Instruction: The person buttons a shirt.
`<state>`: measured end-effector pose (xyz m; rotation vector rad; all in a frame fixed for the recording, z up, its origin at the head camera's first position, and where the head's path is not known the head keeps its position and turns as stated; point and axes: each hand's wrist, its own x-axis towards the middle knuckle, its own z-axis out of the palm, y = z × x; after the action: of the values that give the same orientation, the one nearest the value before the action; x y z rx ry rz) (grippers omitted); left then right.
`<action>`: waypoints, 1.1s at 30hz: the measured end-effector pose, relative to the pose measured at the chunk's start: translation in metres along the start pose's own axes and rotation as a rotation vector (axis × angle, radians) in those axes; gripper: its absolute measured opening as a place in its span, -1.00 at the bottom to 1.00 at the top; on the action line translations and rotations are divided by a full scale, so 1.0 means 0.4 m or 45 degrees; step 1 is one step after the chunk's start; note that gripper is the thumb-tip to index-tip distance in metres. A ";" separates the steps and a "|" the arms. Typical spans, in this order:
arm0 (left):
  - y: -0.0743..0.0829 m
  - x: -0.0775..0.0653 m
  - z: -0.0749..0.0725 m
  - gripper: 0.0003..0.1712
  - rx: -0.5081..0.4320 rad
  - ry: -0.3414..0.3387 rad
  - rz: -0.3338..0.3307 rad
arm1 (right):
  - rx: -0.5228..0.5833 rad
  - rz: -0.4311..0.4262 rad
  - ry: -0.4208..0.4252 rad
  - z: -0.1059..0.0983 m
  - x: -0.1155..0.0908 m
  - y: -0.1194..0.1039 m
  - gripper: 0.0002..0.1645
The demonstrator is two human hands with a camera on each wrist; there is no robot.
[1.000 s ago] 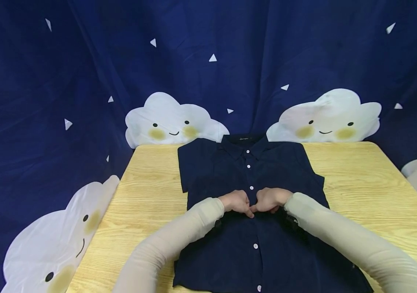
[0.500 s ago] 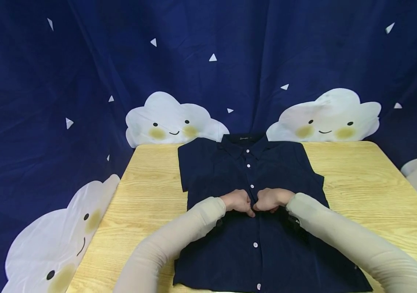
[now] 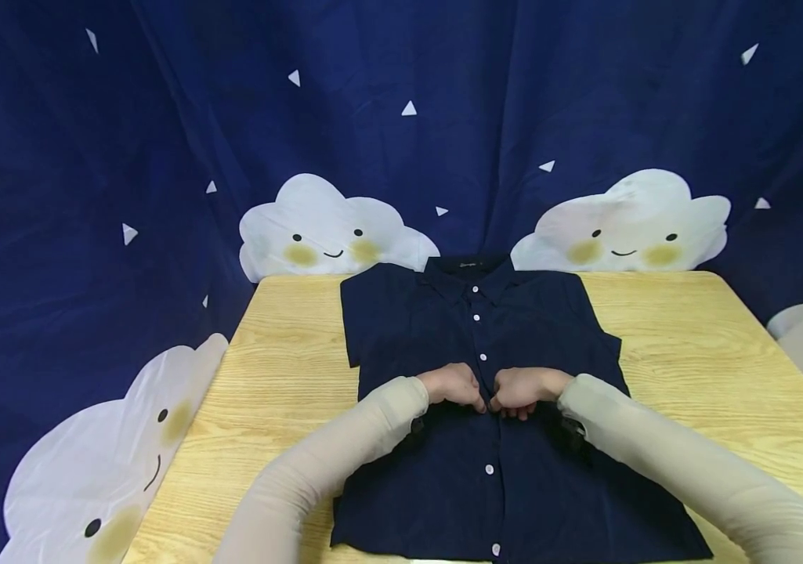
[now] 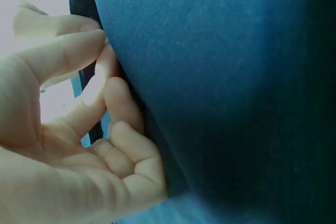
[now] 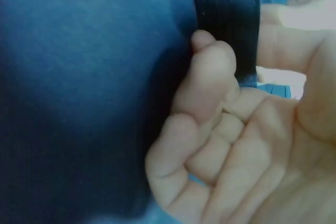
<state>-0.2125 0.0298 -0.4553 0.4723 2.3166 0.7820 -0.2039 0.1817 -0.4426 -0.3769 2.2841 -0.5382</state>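
Note:
A dark navy short-sleeved button-up shirt (image 3: 422,470) lies spread on the wooden table, collar at the far side. Over the middle of its front placket, my left hand (image 3: 453,385) and right hand (image 3: 524,388) meet almost fingertip to fingertip. The left wrist view has the left hand's thumb and forefinger (image 4: 97,38) pinching at the edge of the cloth, where a tiny pale spot shows. In the right wrist view the right hand's curled fingers (image 5: 207,77) hold the shirt by the placket strip (image 5: 228,19); the exact pinch is partly hidden. White buttons (image 3: 490,470) show above and below the hands.
The wooden tabletop (image 3: 288,337) extends on both sides of the shirt. Behind and to the left hangs a dark blue curtain (image 3: 387,47) printed with white clouds (image 3: 334,227). Pale sleeves (image 3: 330,439) cover both forearms.
My right hand has shifted slightly right and down, and more of its fingertips show beneath it. The left hand's fingers have drawn in at the placket. The shirt stays in place.

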 end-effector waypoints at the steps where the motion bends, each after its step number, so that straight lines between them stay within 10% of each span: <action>1: 0.000 0.000 0.000 -0.46 -0.004 -0.006 0.000 | 0.011 -0.007 -0.003 0.001 -0.001 0.000 -0.75; 22: 0.010 -0.001 0.029 -0.64 0.316 0.059 0.092 | 0.185 -0.033 0.087 0.026 0.001 0.010 -0.67; 33: -0.003 0.000 0.010 -0.64 -0.090 -0.058 0.011 | 0.261 -0.087 0.142 0.028 0.004 0.006 -0.75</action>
<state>-0.2101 0.0307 -0.4587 0.4645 2.2386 0.8461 -0.1971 0.1802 -0.4516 -0.3311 2.3011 -0.8386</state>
